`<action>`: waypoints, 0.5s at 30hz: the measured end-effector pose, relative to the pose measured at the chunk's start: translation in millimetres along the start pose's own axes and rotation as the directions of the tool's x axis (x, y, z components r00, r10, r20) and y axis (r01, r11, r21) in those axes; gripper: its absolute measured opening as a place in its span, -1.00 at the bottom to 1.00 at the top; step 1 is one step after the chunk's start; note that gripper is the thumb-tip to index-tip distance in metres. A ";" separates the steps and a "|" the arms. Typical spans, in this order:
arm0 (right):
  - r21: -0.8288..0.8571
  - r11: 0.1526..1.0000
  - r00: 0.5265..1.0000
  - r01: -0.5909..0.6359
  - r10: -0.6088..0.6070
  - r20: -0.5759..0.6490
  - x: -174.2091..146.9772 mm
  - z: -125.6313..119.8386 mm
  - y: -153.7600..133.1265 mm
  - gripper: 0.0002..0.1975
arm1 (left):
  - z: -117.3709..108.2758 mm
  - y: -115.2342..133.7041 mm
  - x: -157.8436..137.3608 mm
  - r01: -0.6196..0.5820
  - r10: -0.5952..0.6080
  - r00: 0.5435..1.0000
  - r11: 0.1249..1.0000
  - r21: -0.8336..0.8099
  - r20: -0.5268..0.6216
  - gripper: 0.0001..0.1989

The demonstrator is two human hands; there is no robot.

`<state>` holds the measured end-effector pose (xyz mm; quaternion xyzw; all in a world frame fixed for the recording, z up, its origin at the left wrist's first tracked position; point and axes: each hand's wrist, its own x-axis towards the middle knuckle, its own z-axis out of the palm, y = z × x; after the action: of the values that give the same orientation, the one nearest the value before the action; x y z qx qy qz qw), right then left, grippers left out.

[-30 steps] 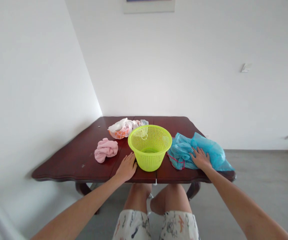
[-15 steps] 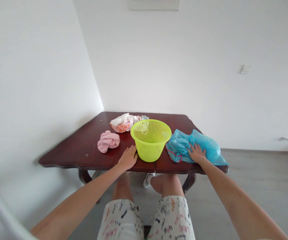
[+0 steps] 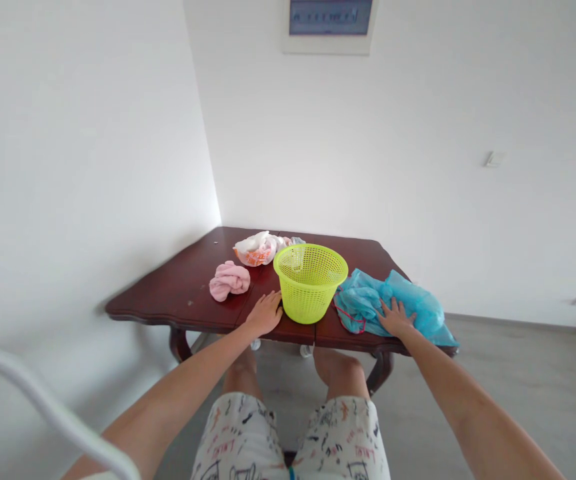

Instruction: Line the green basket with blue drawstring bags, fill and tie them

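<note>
A yellow-green perforated plastic basket [image 3: 308, 303] stands upright near the front edge of the dark red wooden table [image 3: 168, 297]. My left hand [image 3: 266, 313] lies flat on the table just left of the basket, fingers stretched toward it; whether they touch it I cannot tell. On the right, my right hand [image 3: 397, 318] rests with spread fingers on a crumpled blue plastic bag [image 3: 418, 303] with a red drawstring. A bunched pink cloth [image 3: 229, 281] sits to the left of my left hand.
Behind the basket lies a crumpled white plastic bag [image 3: 255, 248] with orange print. White walls border the table's left and back. A white cable [image 3: 58, 413] crosses the lower left. A panel box [image 3: 329, 27] and a switch [image 3: 495, 159] are on the wall.
The view has tilted up and shifted left, so more of the wall panel shows. Both hands stay in the same places beside the basket and on the blue bag. My feet have shifted slightly.
</note>
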<state>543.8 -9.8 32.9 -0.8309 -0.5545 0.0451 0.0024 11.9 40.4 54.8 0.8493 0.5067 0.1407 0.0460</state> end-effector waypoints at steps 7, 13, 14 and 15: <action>0.025 0.999 0.997 0.046 -0.044 -0.061 -8.5 4.8 4.2 -0.16 | 0.0 1.4 -0.9 -0.003 0.003 1.000 1.000 0.007 -0.009 -0.33; 0.094 0.992 0.988 0.085 -0.072 -0.137 -9.7 7.4 6.2 -0.20 | 1.8 -1.4 0.0 0.000 0.000 1.000 1.000 0.014 -0.016 -0.33; 0.108 0.989 0.984 0.097 -0.079 -0.158 -10.9 7.4 6.4 -0.21 | 2.0 -1.5 0.2 0.002 -0.002 1.000 1.000 0.013 -0.017 -0.33; 0.122 0.986 0.979 0.110 -0.086 -0.184 -12.7 7.0 6.6 -0.21 | 2.0 -1.4 0.3 0.002 -0.002 1.000 1.000 0.012 -0.017 -0.33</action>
<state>544.5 -24.4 26.5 -0.8012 -0.5883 0.0068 0.1092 11.4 41.5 52.6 0.8479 0.5087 0.1447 0.0367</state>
